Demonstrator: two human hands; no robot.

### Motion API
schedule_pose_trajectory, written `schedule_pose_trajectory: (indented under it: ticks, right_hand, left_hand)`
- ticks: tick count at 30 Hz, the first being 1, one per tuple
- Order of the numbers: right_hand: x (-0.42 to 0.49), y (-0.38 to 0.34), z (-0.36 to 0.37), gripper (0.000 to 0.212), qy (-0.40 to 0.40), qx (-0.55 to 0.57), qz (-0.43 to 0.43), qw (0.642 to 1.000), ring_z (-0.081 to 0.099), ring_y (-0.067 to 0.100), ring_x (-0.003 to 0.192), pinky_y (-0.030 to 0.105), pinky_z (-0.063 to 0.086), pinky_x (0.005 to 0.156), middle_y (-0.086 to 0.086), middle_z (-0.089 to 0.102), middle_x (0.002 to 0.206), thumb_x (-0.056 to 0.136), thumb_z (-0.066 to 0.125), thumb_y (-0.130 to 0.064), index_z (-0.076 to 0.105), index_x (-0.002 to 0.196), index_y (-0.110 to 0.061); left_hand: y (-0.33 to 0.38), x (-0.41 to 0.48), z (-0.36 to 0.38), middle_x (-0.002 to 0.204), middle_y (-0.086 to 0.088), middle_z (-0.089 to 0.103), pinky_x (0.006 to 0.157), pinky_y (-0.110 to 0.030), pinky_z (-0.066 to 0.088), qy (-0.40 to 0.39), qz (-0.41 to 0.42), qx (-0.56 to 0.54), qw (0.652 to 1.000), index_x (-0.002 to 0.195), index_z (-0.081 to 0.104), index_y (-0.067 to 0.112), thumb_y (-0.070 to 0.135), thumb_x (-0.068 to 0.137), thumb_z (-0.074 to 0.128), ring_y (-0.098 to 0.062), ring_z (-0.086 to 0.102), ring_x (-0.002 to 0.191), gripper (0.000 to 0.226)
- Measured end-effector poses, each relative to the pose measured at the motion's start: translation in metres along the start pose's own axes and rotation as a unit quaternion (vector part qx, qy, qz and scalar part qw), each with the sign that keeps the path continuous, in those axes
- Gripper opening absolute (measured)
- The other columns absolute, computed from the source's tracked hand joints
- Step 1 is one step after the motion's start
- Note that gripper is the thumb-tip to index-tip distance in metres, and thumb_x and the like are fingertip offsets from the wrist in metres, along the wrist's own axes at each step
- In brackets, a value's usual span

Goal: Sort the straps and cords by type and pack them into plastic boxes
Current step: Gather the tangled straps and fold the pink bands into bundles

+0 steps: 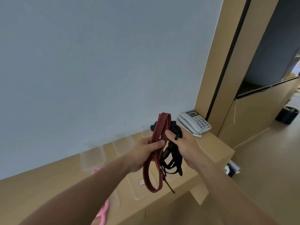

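**Hands.** L. hand [146,151] and R. hand [184,146] are raised together above the wooden table [215,148], close to each other.

- L. hand: fingers curled round the red striped strap [162,124], thumb pressed on its face. The strap is doubled. One fold stands above the hand; a long loop hangs below it, over the table.
- R. hand: curled round the black bundle [177,158] of straps/cords, thumb across the front. Part of the bundle sticks out above the fingers and the rest dangles below the palm. Exact no. of black pieces: cannot tell.
- Red strap and black bundle touch between the hands.

**Boxes.** Clear plastic boxes stand on the table along the wall: one at left [93,158], one beside it [122,144]. A further clear tray or lid [139,190] lies below the hanging loop.

**Other.** Pink item [103,210] lies on the table, partly hidden by the L. forearm. Desk phone [194,122] sits at the table's far end.
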State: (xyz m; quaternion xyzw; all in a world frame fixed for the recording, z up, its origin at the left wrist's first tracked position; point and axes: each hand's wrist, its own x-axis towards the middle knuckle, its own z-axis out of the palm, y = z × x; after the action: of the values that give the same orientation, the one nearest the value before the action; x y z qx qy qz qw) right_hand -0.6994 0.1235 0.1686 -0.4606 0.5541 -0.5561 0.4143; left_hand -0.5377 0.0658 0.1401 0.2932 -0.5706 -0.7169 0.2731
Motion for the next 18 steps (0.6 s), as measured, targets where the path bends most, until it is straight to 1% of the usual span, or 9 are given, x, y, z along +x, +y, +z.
schedule_pose_trajectory:
  ticks: [1, 3, 5, 7, 10, 12, 14, 16, 18]
  right_hand:
    - [0.004, 0.005, -0.005, 0.025, 0.016, -0.017, 0.001, 1.000, 0.065, 0.035, 0.093, 0.049, 0.053, 0.087, 0.018, 0.069, 0.101, 0.093, 0.065, -0.030, 0.066, 0.104, -0.008]
    - [0.013, 0.020, -0.019, 0.017, 0.049, -0.053, 0.016, 0.997, 0.061, 0.021, 0.078, 0.033, 0.050, 0.072, 0.006, 0.066, 0.084, 0.092, 0.066, -0.033, 0.068, 0.093, -0.016]
    - [0.023, 0.040, -0.031, 0.010, 0.049, -0.109, 0.041, 0.992, 0.058, 0.014, 0.072, 0.024, 0.045, 0.063, -0.002, 0.064, 0.079, 0.092, 0.065, -0.032, 0.065, 0.088, -0.023]
    - [0.036, 0.066, -0.039, 0.008, 0.031, -0.190, 0.064, 0.979, 0.059, 0.013, 0.073, 0.024, 0.042, 0.061, -0.005, 0.063, 0.082, 0.094, 0.062, -0.033, 0.061, 0.091, -0.026]
    - [0.056, 0.107, -0.043, 0.011, 0.028, -0.301, 0.094, 0.949, 0.059, 0.009, 0.079, 0.025, 0.042, 0.061, -0.007, 0.063, 0.088, 0.095, 0.058, -0.036, 0.058, 0.099, -0.026]
    - [0.068, 0.127, -0.044, 0.007, 0.035, -0.331, 0.100, 0.937, 0.059, 0.008, 0.077, 0.024, 0.044, 0.060, -0.009, 0.062, 0.086, 0.096, 0.058, -0.035, 0.056, 0.098, -0.028]
    - [0.082, 0.143, -0.042, 0.004, 0.042, -0.350, 0.105, 0.930, 0.059, 0.006, 0.075, 0.024, 0.046, 0.060, -0.009, 0.062, 0.085, 0.095, 0.058, -0.029, 0.055, 0.097, -0.029]
    - [0.095, 0.162, -0.036, 0.009, 0.039, -0.373, 0.117, 0.919, 0.058, 0.006, 0.076, 0.027, 0.048, 0.062, -0.008, 0.062, 0.089, 0.093, 0.059, -0.026, 0.056, 0.101, -0.026]
    - [0.099, 0.175, -0.029, 0.020, 0.025, -0.378, 0.130, 0.916, 0.058, 0.009, 0.083, 0.029, 0.046, 0.068, -0.009, 0.062, 0.096, 0.088, 0.063, -0.026, 0.057, 0.107, -0.027]
  left_hand:
    - [-0.004, 0.005, -0.004, 0.072, -0.006, 0.058, 0.060, -0.032, 0.053, 0.025, -0.013, -0.004, 1.000, 0.095, 0.058, 0.007, 0.026, 0.093, 0.066, -0.021, 0.060, 0.062, 0.020]
    - [-0.011, 0.018, -0.015, 0.072, -0.007, 0.054, 0.055, -0.032, 0.052, 0.090, -0.038, -0.005, 0.995, 0.093, 0.055, 0.009, 0.023, 0.097, 0.060, -0.021, 0.060, 0.059, 0.015]
    - [-0.016, 0.032, -0.027, 0.073, -0.008, 0.051, 0.054, -0.032, 0.049, 0.156, -0.064, -0.009, 0.986, 0.096, 0.054, 0.009, 0.021, 0.098, 0.057, -0.022, 0.060, 0.056, 0.013]
    - [-0.022, 0.049, -0.037, 0.072, -0.008, 0.049, 0.054, -0.032, 0.046, 0.187, -0.096, -0.019, 0.978, 0.097, 0.053, 0.007, 0.022, 0.097, 0.059, -0.021, 0.056, 0.052, 0.015]
    - [-0.031, 0.076, -0.048, 0.067, -0.005, 0.046, 0.055, -0.032, 0.044, 0.172, -0.147, -0.042, 0.973, 0.096, 0.054, 0.006, 0.021, 0.091, 0.068, -0.020, 0.051, 0.050, 0.021]
    - [-0.036, 0.089, -0.053, 0.068, -0.005, 0.044, 0.056, -0.034, 0.045, 0.150, -0.164, -0.027, 0.975, 0.097, 0.053, 0.005, 0.017, 0.086, 0.073, -0.019, 0.049, 0.050, 0.025]
    - [-0.041, 0.102, -0.057, 0.072, -0.007, 0.041, 0.055, -0.035, 0.044, 0.145, -0.169, -0.028, 0.974, 0.096, 0.050, 0.005, 0.012, 0.083, 0.072, -0.020, 0.047, 0.051, 0.026]
    - [-0.048, 0.114, -0.063, 0.072, -0.008, 0.039, 0.055, -0.035, 0.044, 0.156, -0.180, -0.046, 0.970, 0.096, 0.048, 0.005, 0.011, 0.081, 0.069, -0.020, 0.045, 0.051, 0.026]
    - [-0.052, 0.119, -0.066, 0.072, -0.009, 0.041, 0.054, -0.035, 0.045, 0.155, -0.198, -0.057, 0.966, 0.099, 0.047, 0.006, 0.014, 0.079, 0.068, -0.021, 0.046, 0.053, 0.030]
